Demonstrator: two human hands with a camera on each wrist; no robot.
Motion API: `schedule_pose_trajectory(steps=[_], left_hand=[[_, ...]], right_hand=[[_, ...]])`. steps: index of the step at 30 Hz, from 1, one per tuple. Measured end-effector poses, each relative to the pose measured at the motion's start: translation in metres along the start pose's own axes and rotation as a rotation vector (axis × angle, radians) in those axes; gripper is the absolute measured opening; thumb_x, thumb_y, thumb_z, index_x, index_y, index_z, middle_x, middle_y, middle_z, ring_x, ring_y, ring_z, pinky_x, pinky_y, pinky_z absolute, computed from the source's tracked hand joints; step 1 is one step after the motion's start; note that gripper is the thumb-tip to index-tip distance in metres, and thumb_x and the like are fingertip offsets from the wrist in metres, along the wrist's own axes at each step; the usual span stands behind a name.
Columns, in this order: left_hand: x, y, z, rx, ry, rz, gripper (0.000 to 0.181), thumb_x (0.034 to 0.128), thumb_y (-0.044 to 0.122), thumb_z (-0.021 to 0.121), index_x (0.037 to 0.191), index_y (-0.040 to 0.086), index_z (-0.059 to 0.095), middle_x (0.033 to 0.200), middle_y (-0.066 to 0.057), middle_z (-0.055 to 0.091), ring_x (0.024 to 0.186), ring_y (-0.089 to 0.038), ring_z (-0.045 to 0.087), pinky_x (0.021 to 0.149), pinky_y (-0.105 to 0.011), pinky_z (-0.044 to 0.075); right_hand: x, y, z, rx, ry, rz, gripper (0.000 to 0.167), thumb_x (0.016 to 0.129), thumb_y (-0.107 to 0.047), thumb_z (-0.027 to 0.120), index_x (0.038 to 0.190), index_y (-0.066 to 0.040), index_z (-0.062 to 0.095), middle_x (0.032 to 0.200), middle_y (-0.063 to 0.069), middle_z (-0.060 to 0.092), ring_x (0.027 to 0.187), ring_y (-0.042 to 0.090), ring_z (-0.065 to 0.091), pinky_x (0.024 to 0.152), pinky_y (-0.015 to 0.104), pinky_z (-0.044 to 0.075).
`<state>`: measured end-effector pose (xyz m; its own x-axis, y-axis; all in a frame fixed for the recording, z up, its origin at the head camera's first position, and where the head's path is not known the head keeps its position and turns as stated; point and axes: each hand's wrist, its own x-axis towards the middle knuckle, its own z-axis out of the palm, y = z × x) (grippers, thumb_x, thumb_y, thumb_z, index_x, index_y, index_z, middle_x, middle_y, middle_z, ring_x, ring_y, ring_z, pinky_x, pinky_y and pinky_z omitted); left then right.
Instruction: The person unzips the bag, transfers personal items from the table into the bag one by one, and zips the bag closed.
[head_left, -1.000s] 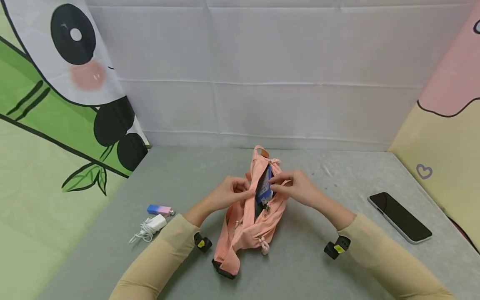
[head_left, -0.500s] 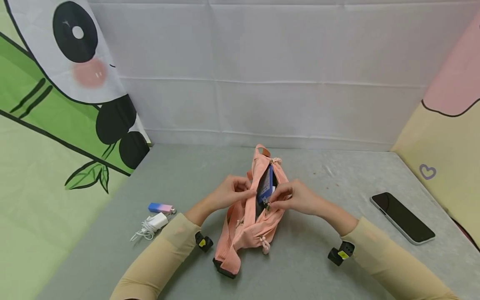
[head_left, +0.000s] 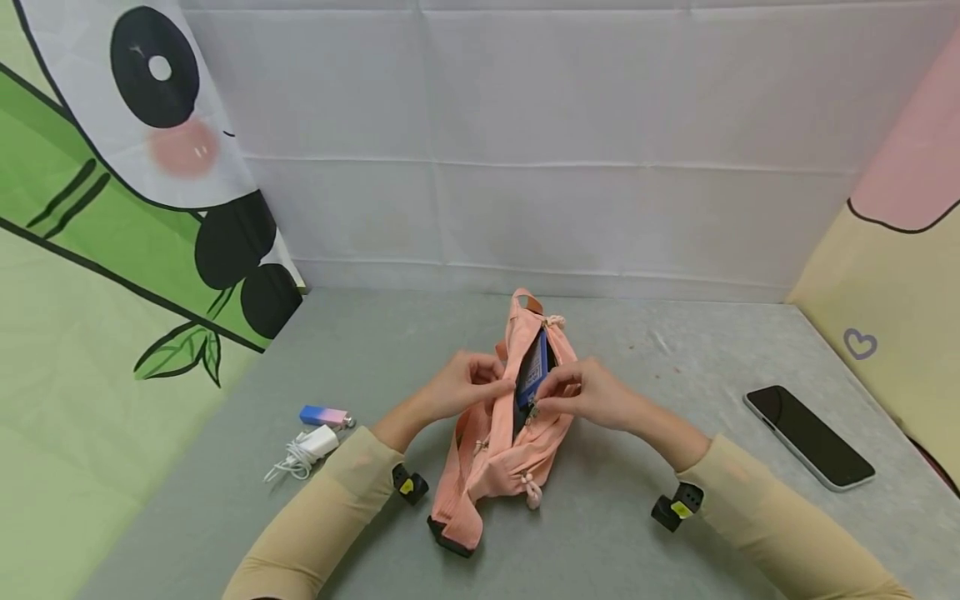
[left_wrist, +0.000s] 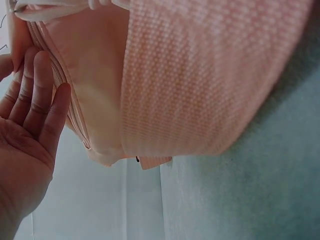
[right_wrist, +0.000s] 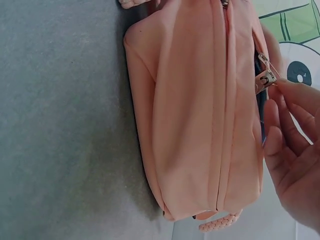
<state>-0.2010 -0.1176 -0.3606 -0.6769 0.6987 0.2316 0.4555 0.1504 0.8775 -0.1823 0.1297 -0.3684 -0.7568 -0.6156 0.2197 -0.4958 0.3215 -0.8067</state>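
Note:
A pink bag [head_left: 498,467] lies on the grey table with its top compartment unzipped, and a blue packet [head_left: 533,373] shows inside the dark opening. My left hand [head_left: 467,385] pinches the bag's left edge beside the opening; in the left wrist view its fingers [left_wrist: 41,95] lie along the bag's zipped side. On the other side, my right hand [head_left: 588,393] pinches the zipper pull at the opening's right edge. The right wrist view shows the metal zipper pull [right_wrist: 265,80] between thumb and finger of that hand [right_wrist: 295,145].
Left of the bag lie a blue-and-pink stick [head_left: 326,416] and a white charger [head_left: 321,442] with a coiled cable. A black-screened phone [head_left: 810,437] lies at the right. A white cloth wall [head_left: 525,150] stands behind the table.
My right hand has moved from the blue packet down the opening toward me and now pinches the zipper pull. My left hand stays at the bag's left edge.

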Motion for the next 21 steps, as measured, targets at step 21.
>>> schedule_pose_trajectory(steps=[21], left_hand=[[0.006,-0.006,0.001,-0.002,0.033,0.01,0.019,0.0961,0.0,0.058,0.077,0.0,0.059,0.064,-0.021,0.055,0.059,-0.052,0.044,0.053,-0.033,0.039]], right_hand=[[0.011,0.005,0.007,-0.077,-0.087,0.011,0.009,0.09,-0.01,0.071,0.095,-0.006,0.077,0.086,-0.003,0.073,0.07,0.005,0.059,0.059,0.023,0.046]])
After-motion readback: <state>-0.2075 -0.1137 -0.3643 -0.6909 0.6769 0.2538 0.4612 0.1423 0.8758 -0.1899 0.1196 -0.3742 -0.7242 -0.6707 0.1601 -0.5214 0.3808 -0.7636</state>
